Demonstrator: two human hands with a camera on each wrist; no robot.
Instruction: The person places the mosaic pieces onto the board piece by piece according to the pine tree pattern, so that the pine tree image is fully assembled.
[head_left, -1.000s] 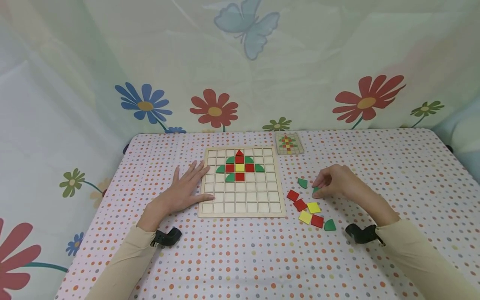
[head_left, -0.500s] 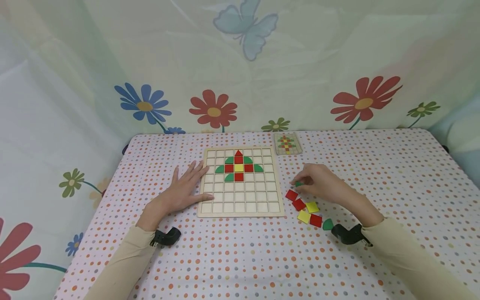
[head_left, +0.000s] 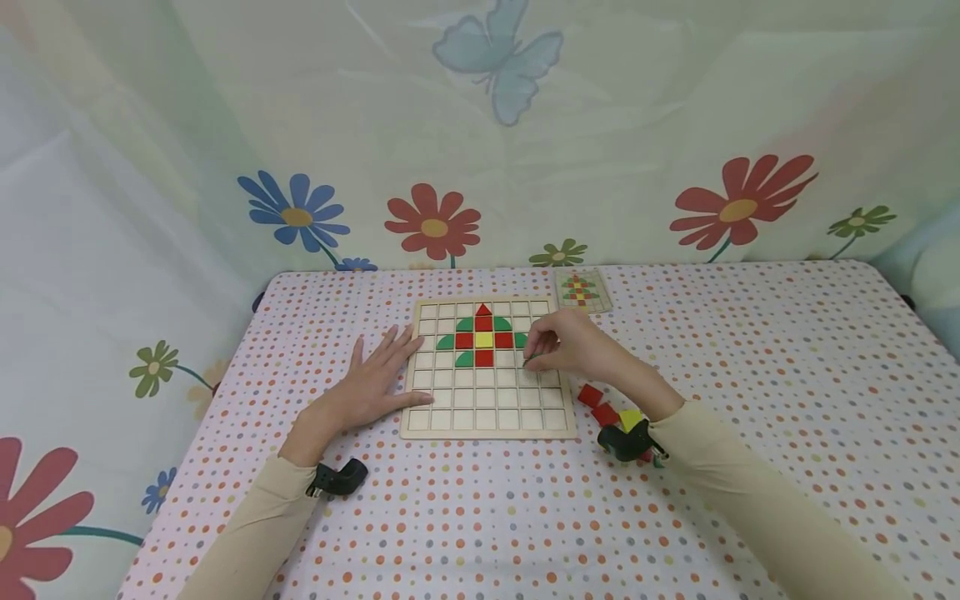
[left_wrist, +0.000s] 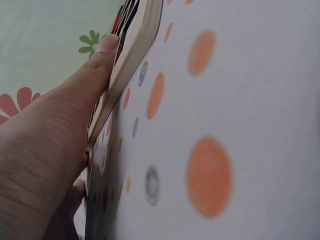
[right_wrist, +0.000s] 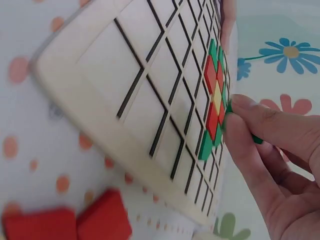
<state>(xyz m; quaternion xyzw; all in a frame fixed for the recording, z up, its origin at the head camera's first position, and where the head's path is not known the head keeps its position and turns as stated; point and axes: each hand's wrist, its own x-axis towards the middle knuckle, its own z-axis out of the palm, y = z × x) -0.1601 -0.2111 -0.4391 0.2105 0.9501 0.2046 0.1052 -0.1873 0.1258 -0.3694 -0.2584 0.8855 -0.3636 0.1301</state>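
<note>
Right hand (head_left: 573, 340) pinches green piece (right_wrist: 229, 107), direction and long axis hidden, near right edge of board (head_left: 487, 434); left hand (head_left: 366, 388) splayed across left edge.

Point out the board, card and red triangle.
Board (head_left: 486, 398): head view, a bare cell below the coloured pieces.
Card (head_left: 581, 291): head view, middle of its printed pattern.
Red triangle (head_left: 483, 310): head view, middle of its face.

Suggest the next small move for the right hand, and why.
I'd probably lower the green piece in the right hand into the bare cell right of the lowest red square on the board: a green quarter-round fills the cell to its left, and the card appears to show green on both sides.
</note>
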